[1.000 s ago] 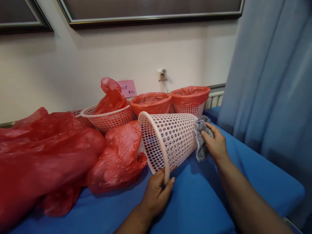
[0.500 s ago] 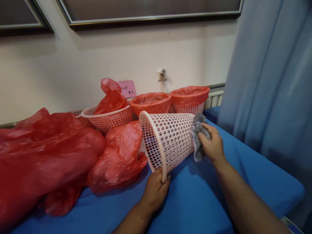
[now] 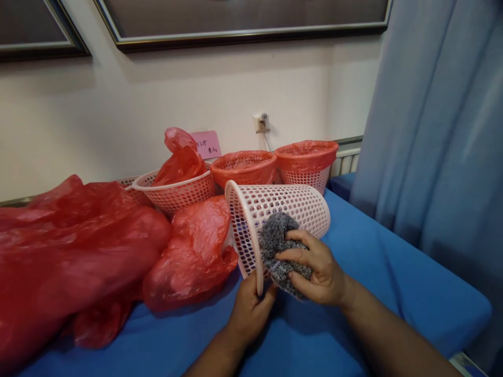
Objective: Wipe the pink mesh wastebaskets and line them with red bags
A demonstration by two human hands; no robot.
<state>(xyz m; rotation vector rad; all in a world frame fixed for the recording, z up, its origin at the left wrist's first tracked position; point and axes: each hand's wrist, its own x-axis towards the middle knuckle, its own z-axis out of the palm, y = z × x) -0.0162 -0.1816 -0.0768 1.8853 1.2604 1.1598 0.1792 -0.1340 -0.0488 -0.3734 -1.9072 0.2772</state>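
A pale pink perforated wastebasket point(image 3: 302, 201) lies on its side, its mouth turned to the left. My left hand point(image 3: 251, 309) grips the lower part of its rim, fingers closed round the edge. In my right hand point(image 3: 318, 267) is a fuzzy grey cloth point(image 3: 281, 241), pressed against the basket's outer side close to the rim. The cloth covers part of the holes there. Just left of the basket's mouth sits a crumpled red plastic bag point(image 3: 192, 251).
A large heap of red plastic bags point(image 3: 78, 246) spreads over the left of the blue-covered surface point(image 3: 393, 272). Behind stand a basket with a loose bag point(image 3: 181, 193) and two lined baskets point(image 3: 243, 162), point(image 3: 306, 157). A blue curtain point(image 3: 432, 131) hangs at right.
My right hand has moved the grey cloth leftward along the basket, from its base end to near the rim. My left hand keeps its hold on the rim.
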